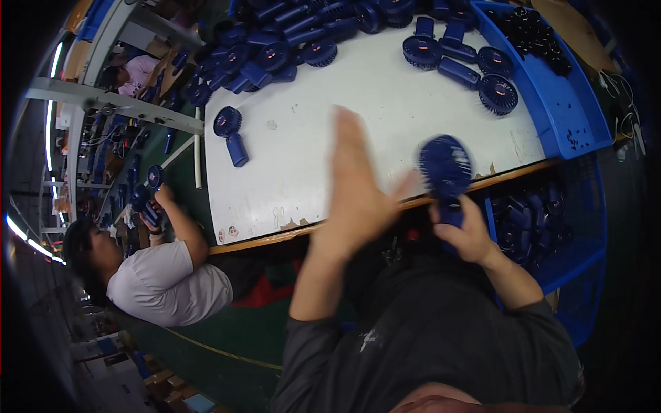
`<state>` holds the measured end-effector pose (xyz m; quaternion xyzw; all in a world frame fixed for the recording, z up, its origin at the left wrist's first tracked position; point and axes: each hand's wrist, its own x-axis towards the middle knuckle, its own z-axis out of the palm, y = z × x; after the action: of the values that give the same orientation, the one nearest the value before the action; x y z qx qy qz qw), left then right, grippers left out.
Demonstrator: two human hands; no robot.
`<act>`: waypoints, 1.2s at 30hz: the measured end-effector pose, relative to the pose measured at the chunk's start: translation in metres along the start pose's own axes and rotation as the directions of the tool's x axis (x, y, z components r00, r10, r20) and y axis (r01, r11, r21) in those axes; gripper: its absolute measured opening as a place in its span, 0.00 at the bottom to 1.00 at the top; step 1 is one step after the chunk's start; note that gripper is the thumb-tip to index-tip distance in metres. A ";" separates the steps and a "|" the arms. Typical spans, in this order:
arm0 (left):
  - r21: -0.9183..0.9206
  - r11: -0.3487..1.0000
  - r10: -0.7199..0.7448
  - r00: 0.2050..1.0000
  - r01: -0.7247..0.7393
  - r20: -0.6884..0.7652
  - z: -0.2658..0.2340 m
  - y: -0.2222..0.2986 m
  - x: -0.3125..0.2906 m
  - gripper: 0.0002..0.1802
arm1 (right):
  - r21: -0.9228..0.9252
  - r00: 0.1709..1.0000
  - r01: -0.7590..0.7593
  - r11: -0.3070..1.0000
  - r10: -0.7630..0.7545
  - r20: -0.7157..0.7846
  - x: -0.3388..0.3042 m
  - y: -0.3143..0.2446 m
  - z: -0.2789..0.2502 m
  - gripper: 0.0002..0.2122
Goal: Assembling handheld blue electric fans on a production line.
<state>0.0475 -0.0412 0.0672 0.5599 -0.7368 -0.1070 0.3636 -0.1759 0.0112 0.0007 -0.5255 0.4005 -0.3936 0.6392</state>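
Observation:
My right hand (469, 230) is closed round the handle of a dark blue handheld fan (446, 165), its round slatted head pointing up over the table's front edge. My left hand (359, 196) is raised over the white table, fingers stretched out and thumb apart, blurred by motion. Nothing shows in it. A gap separates it from the held fan. To the left a single blue fan (233, 136) lies on the tabletop. A small group of fans (460, 60) lies toward the back right, heads and handles pointing different ways.
A large pile of blue fans (275, 48) covers the table's back left. On the right, a blue bin (551, 96) contains black parts; another blue crate (571, 258) with dark parts stands below the edge. At left, a person in a white shirt (169, 279) holds a fan.

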 end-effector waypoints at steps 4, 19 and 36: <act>0.491 0.784 -0.196 0.903 0.378 -0.382 -0.078 -0.216 0.035 0.48 | -0.391 0.790 0.073 0.917 -0.293 -0.539 -0.056 0.034 -0.082 0.21; -0.707 0.554 -0.621 0.784 0.438 -0.001 -0.041 -0.125 -0.036 0.21 | -0.472 0.763 -0.313 0.824 -0.078 -0.642 -0.103 0.084 -0.160 0.18; -0.732 -0.364 -0.008 0.784 0.576 0.621 0.089 0.015 -0.048 0.36 | -0.699 0.800 0.298 0.650 0.229 0.555 0.066 -0.111 -0.062 0.17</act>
<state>-0.0173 -0.0147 -0.0076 0.1975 -0.2229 -0.8328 0.4666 -0.2182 -0.0868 0.0962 -0.8469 0.2931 -0.0152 0.4434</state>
